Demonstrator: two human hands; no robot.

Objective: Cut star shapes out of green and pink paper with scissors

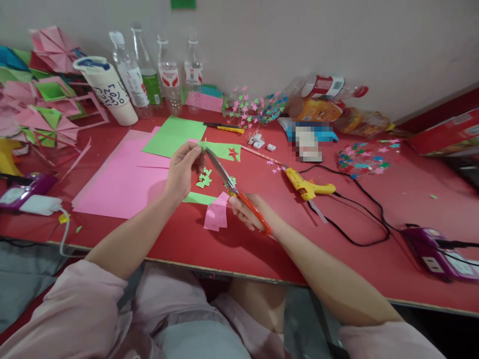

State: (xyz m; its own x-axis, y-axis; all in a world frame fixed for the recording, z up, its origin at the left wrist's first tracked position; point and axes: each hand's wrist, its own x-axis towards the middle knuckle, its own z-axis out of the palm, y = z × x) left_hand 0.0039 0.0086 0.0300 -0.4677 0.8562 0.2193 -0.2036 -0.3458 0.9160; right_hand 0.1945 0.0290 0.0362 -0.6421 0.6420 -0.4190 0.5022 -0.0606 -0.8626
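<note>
My right hand (250, 209) grips a pair of scissors (224, 174) with red handles, the blades pointing up and left. The blade tips meet a small piece of green paper (204, 145) that my left hand (187, 167) pinches between thumb and fingers. Behind the blades is a green paper strip (219, 150) with a star-shaped hole. Small green paper scraps (204, 178) lie below the left hand. Closer to me are another green strip (200, 198) and some pink paper pieces (216, 213).
Pink sheets (108, 184) and a green sheet (175, 135) lie at left. A yellow glue gun (307, 185) with a black cord rests at right. A cutter (228, 129), plastic bottles (170, 80), a tumbler (108, 92) and bags of paper stars (368, 157) stand or lie around.
</note>
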